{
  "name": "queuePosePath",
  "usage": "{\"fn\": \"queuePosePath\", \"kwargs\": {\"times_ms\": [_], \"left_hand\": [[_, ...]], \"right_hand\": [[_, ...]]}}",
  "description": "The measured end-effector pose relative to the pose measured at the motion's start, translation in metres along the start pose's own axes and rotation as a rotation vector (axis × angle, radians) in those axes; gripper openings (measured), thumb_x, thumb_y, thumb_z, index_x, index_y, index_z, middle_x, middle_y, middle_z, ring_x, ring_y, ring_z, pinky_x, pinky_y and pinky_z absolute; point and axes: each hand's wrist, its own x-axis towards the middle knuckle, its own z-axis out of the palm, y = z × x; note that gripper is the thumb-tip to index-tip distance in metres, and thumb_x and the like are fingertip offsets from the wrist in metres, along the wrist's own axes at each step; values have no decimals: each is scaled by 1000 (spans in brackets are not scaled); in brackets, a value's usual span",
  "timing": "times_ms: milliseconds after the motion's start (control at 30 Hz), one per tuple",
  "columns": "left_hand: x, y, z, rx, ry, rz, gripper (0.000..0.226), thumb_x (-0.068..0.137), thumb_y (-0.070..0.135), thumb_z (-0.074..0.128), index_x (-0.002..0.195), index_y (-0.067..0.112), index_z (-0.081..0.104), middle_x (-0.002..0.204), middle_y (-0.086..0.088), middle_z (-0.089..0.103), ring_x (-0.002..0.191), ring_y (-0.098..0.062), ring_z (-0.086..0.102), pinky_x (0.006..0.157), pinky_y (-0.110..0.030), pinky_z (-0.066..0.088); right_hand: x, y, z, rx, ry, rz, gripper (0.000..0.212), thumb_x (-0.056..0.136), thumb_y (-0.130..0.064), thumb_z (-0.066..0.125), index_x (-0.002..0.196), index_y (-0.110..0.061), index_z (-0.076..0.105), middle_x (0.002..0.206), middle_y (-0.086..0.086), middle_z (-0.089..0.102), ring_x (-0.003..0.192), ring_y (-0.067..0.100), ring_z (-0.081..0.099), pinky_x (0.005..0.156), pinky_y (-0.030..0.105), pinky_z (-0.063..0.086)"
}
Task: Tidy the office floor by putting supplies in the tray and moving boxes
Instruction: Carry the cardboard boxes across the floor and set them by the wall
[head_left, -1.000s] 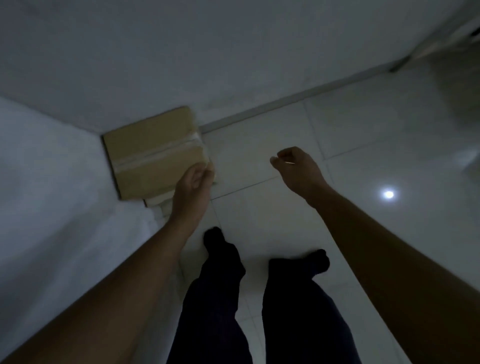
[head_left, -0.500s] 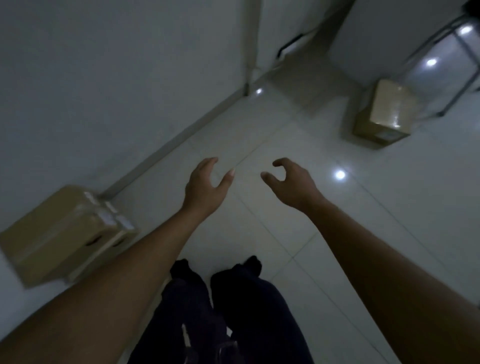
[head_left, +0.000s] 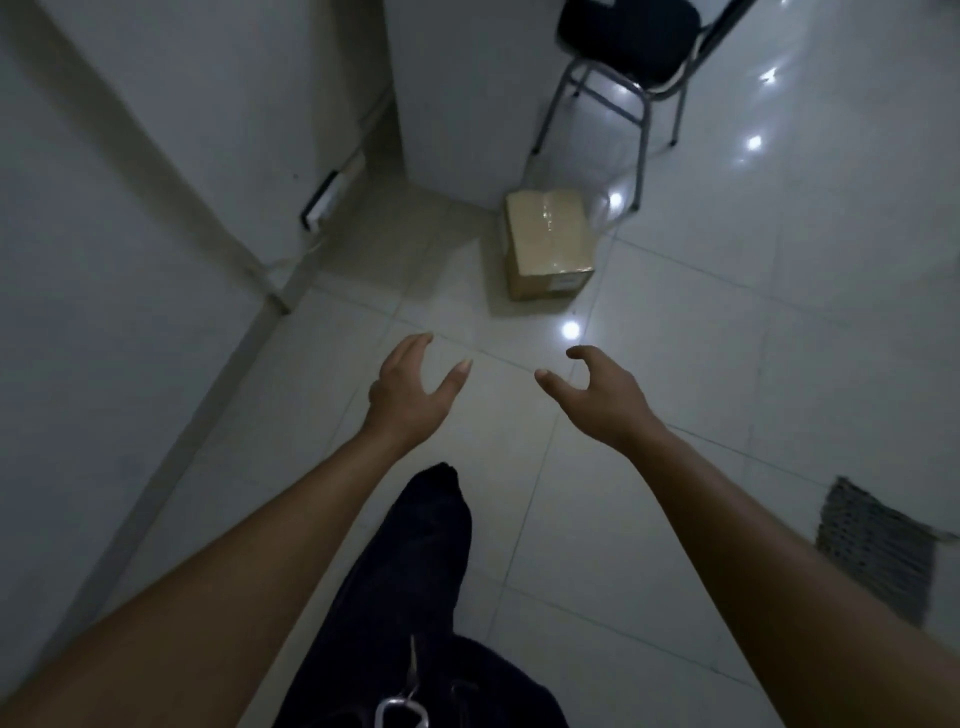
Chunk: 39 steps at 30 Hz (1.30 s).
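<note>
A taped brown cardboard box (head_left: 548, 239) stands on the white tiled floor ahead of me, at the foot of a white cabinet. My left hand (head_left: 410, 389) and my right hand (head_left: 597, 395) are stretched out in front of me, side by side, short of the box and apart from it. Both hands hold nothing and have their fingers spread and curled. No tray is in view.
A black chair with metal legs (head_left: 623, 47) stands behind the box at the upper right. A white wall (head_left: 130, 208) with a cable and socket (head_left: 324, 195) runs along the left. A grey mat (head_left: 872, 540) lies on the floor at the right. My dark trouser leg (head_left: 415, 571) is below.
My view has swung right, away from the boxes in the corner, which my left hand has left. The single box by the cabinet is now straight ahead and nearer.
</note>
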Motion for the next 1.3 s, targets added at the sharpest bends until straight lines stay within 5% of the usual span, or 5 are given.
{"fn": "queuePosePath", "kwargs": {"times_ms": [267,800,967,1300], "left_hand": [[127,88,49,68,-114,19,73,84,66,49,140,19,39,147,-1,42,134,-19,39,108,-34,32],[321,205,177,-4,-134,-146,74,83,68,47,140,21,40,146,2,41,129,-12,40,97,-24,28],[390,199,208,-72,-187,-242,69,81,70,48,135,27,44,139,5,45,116,-3,40,94,-24,32],[523,109,307,0,-143,-419,63,86,60,51,135,20,45,138,2,48,122,-12,47,97,-27,36]], "right_hand": [[106,32,-77,131,-8,171,72,85,-58,58,140,-17,39,147,5,43,133,24,43,97,33,36],[342,94,-220,70,-139,145,73,85,-55,59,142,-15,36,148,6,40,134,24,41,100,33,36],[426,112,-218,125,-129,198,71,86,-56,58,141,-16,38,146,6,43,131,24,43,91,28,33],[598,205,-124,235,-203,323,70,84,-59,58,138,-17,40,140,6,48,116,19,50,82,25,35]]}}
